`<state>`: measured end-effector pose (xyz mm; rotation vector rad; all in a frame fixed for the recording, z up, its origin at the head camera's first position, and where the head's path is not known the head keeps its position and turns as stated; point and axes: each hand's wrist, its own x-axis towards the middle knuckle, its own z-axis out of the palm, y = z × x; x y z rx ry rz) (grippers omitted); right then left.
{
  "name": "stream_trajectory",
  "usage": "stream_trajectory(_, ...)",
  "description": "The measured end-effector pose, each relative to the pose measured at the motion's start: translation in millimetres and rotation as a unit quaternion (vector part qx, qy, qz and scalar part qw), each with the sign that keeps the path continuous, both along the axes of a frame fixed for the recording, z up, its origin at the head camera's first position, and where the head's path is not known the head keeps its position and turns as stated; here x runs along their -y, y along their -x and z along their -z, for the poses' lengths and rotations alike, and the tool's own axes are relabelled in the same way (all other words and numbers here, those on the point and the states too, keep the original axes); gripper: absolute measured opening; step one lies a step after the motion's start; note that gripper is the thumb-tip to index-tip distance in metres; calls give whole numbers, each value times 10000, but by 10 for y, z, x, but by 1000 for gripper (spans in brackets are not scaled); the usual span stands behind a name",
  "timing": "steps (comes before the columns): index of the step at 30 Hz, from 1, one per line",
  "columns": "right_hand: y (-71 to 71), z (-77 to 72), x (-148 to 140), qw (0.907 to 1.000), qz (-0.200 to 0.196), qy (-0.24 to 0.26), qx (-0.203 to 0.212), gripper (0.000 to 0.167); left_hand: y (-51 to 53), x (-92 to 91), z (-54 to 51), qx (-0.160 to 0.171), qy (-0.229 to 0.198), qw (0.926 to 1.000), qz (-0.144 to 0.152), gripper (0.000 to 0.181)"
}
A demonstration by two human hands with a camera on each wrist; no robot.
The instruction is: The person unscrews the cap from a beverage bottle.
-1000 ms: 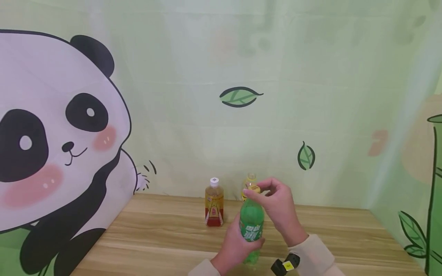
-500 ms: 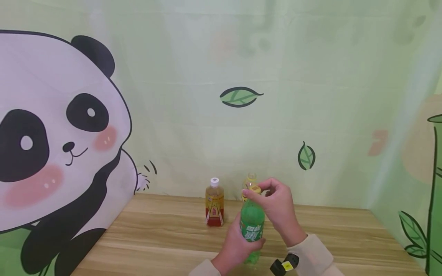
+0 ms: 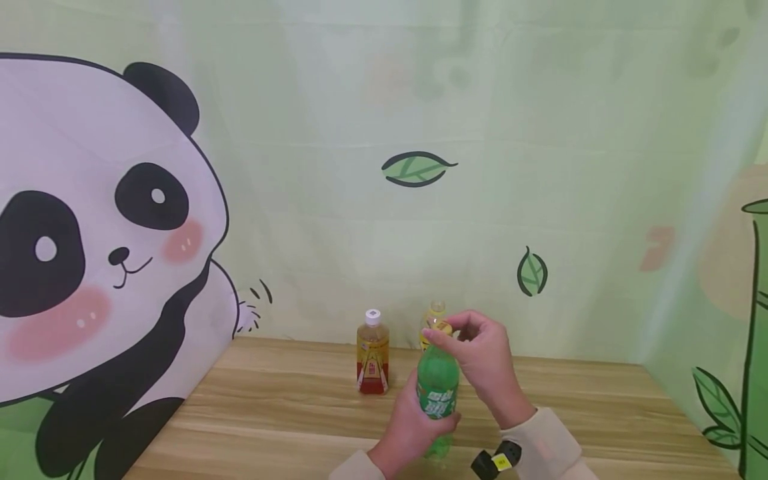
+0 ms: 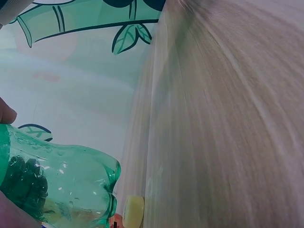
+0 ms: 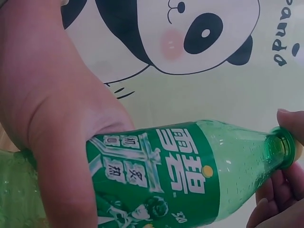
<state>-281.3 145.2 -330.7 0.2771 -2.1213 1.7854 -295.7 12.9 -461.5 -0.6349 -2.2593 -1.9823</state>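
A green bottle [image 3: 438, 380] with a white-lettered label stands upright in my left hand [image 3: 409, 425], whose fingers and thumb wrap its label and lower part. My right hand [image 3: 485, 360] pinches the yellow cap [image 3: 443, 328] at its top between thumb and fingers. In the right wrist view the left hand [image 5: 61, 109] grips around the label [image 5: 161, 175], and right-hand fingertips [image 5: 292, 124] touch the bottle's neck end. The left wrist view shows the clear green base [image 4: 78, 180] of the bottle; whether it touches the table cannot be told.
On the wooden table [image 3: 270, 400], a bottle with a white cap [image 3: 373, 360] stands left of the hands. Another clear bottle with a yellow label [image 3: 437, 310] is partly hidden behind the green one. A printed panda curtain [image 3: 324, 233] hangs behind the table.
Both hands keep their hold on the green bottle and its cap. The bottle and right hand have shifted only very slightly.
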Motion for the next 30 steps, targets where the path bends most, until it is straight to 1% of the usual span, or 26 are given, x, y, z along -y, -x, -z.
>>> stream_trajectory(6, 34, 8, -42, 9994, -200, -277, 54, 34, 9, 4, 4, -91, -31, 10000, 6, 71)
stream_trajectory(11, 61, 3, -80, 9976, -535, -426, 80, 34, 13, 3, 4, -131, 9, 9999, -21, 71)
stream_trajectory(16, 86, -5, -119, 9950, -869, -474, 142, 34, 26, -7, 5, -55, 28, 10000, -30, 71)
stream_trajectory(21, 108, -11, -163, 9913, -1188, -548, 143, 35, 28, -13, 8, -94, 17, 9999, -68, 72)
stream_trajectory(26, 141, -1, -210, 9863, -1520, -621, 150, 35, 9, -14, -10, -172, -40, 9998, -59, 71)
stream_trajectory(30, 161, 10, -233, 9835, -1693, -619, 168, 35, 5, -16, -27, -137, -27, 9999, -77, 71)
